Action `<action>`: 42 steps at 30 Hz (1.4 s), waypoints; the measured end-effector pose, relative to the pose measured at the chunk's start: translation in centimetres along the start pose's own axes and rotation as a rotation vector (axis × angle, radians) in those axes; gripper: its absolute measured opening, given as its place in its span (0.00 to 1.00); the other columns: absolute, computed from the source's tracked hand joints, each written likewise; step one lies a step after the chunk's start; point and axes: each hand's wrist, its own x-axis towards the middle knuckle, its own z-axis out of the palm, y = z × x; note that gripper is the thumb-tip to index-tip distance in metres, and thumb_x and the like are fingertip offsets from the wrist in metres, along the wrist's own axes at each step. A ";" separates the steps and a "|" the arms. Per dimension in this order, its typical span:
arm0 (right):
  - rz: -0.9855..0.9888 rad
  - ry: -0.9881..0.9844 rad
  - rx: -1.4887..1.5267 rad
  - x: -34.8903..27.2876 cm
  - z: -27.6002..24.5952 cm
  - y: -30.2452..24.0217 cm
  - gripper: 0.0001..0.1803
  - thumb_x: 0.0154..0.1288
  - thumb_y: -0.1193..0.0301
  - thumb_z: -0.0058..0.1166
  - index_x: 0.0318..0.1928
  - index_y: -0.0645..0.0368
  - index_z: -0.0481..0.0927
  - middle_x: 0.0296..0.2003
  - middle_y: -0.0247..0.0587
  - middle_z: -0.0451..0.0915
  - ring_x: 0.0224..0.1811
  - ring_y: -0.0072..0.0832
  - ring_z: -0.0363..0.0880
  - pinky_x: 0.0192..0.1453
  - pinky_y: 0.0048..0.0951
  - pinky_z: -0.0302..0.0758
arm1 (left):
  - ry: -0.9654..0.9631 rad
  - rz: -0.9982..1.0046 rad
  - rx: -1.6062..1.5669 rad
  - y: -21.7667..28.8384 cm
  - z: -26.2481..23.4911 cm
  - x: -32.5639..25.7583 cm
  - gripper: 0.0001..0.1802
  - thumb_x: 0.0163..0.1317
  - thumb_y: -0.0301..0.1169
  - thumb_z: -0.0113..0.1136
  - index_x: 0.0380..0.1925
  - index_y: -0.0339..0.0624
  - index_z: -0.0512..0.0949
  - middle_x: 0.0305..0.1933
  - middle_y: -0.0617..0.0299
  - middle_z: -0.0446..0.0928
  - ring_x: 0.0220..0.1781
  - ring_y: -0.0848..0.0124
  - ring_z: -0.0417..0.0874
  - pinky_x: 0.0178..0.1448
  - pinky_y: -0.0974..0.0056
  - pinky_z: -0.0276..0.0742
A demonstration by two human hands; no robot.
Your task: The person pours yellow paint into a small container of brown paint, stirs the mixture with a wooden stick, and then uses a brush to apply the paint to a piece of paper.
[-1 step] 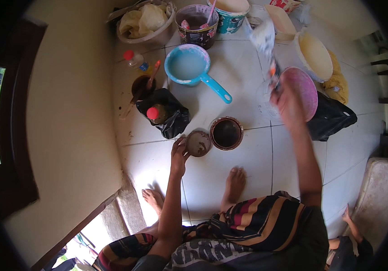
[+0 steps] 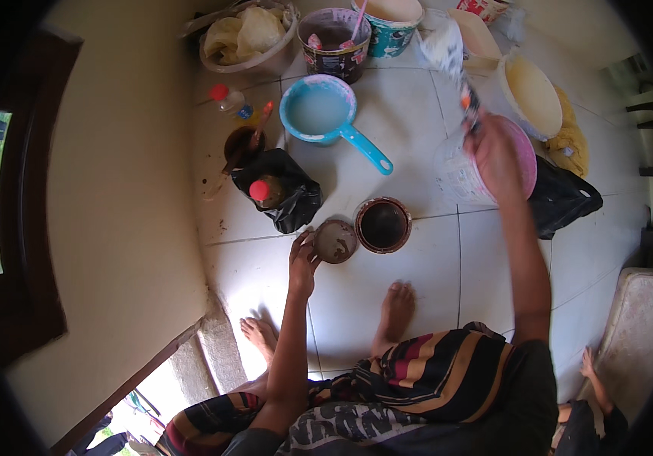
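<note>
My left hand grips the rim of a round, shallow lid, greyish inside with brown smears. Beside the lid stands a small brown can, uncovered and dark inside. My right hand is closed round the dark handle of a flat-headed tool smeared with white; motion blurs it, so I cannot tell whether it is a brush or a scraper. That hand is raised in front of a pink-rimmed bucket and hides part of it.
Ahead are a blue dipper of cloudy liquid, a dark bucket and a cream-filled tub. On the left, a red-capped bottle sits in black plastic near a brown pot. Another person shows at the lower right.
My right hand has shifted slightly to the right and away from me with the white-smeared tool. My left hand stays on the lid.
</note>
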 end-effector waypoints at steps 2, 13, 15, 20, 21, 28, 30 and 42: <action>-0.146 0.041 -0.162 7.5 -2.7 -2.2 0.16 0.75 0.61 0.51 0.43 0.64 0.79 0.32 0.38 0.80 0.27 0.21 0.75 0.33 0.25 0.74 | 0.010 -0.014 -0.027 -0.3 0.5 0.5 0.26 0.67 0.30 0.46 0.66 0.40 0.66 0.59 0.58 0.74 0.57 0.67 0.76 0.62 0.59 0.72; -0.089 0.241 -0.642 24.6 -7.2 0.6 0.21 0.72 0.60 0.52 0.55 0.65 0.79 0.32 0.41 0.83 0.30 0.21 0.82 0.33 0.22 0.80 | -0.091 -0.105 0.085 0.0 -2.5 -0.2 0.24 0.69 0.32 0.57 0.63 0.33 0.71 0.58 0.56 0.77 0.58 0.67 0.78 0.64 0.60 0.73; -0.099 0.164 -0.749 24.5 -6.8 1.6 0.23 0.70 0.60 0.55 0.57 0.65 0.77 0.34 0.44 0.83 0.32 0.23 0.83 0.36 0.24 0.80 | -0.140 -0.138 0.131 1.0 -4.1 -0.7 0.24 0.68 0.32 0.59 0.62 0.35 0.73 0.57 0.57 0.78 0.56 0.68 0.79 0.62 0.61 0.75; -0.524 0.173 -1.506 24.7 -9.8 1.0 0.35 0.59 0.61 0.64 0.65 0.59 0.70 0.47 0.52 0.81 0.48 0.42 0.82 0.55 0.41 0.77 | -0.224 -0.095 0.198 4.9 -9.8 -0.5 0.24 0.65 0.34 0.61 0.60 0.37 0.75 0.56 0.58 0.80 0.55 0.67 0.81 0.61 0.59 0.77; -0.648 0.214 -1.621 24.6 -10.6 0.7 0.38 0.56 0.60 0.66 0.67 0.56 0.68 0.52 0.54 0.79 0.54 0.48 0.80 0.62 0.46 0.74 | -0.125 -0.114 0.216 5.2 -10.9 0.3 0.24 0.65 0.33 0.60 0.59 0.37 0.76 0.54 0.60 0.81 0.54 0.68 0.81 0.62 0.57 0.76; -1.060 0.277 -1.272 13.6 2.2 -0.7 0.29 0.58 0.68 0.65 0.60 0.55 0.74 0.55 0.49 0.74 0.47 0.40 0.83 0.49 0.35 0.82 | 0.224 0.240 0.014 8.2 -16.2 3.9 0.23 0.70 0.27 0.47 0.64 0.36 0.70 0.58 0.50 0.77 0.60 0.62 0.79 0.66 0.56 0.73; -1.042 0.125 -1.187 11.4 5.3 -0.6 0.22 0.58 0.71 0.64 0.54 0.53 0.79 0.49 0.44 0.78 0.35 0.35 0.83 0.38 0.31 0.79 | 0.298 0.244 -0.005 8.3 -15.1 5.0 0.23 0.70 0.27 0.47 0.65 0.35 0.70 0.59 0.50 0.77 0.61 0.60 0.78 0.67 0.56 0.73; -1.072 -0.633 -1.211 7.1 25.5 2.9 0.13 0.56 0.64 0.69 0.31 0.58 0.78 0.21 0.37 0.79 0.24 0.32 0.80 0.33 0.33 0.73 | 0.762 0.804 0.338 18.7 -8.6 5.2 0.16 0.70 0.37 0.56 0.43 0.33 0.80 0.41 0.58 0.83 0.43 0.69 0.80 0.52 0.64 0.73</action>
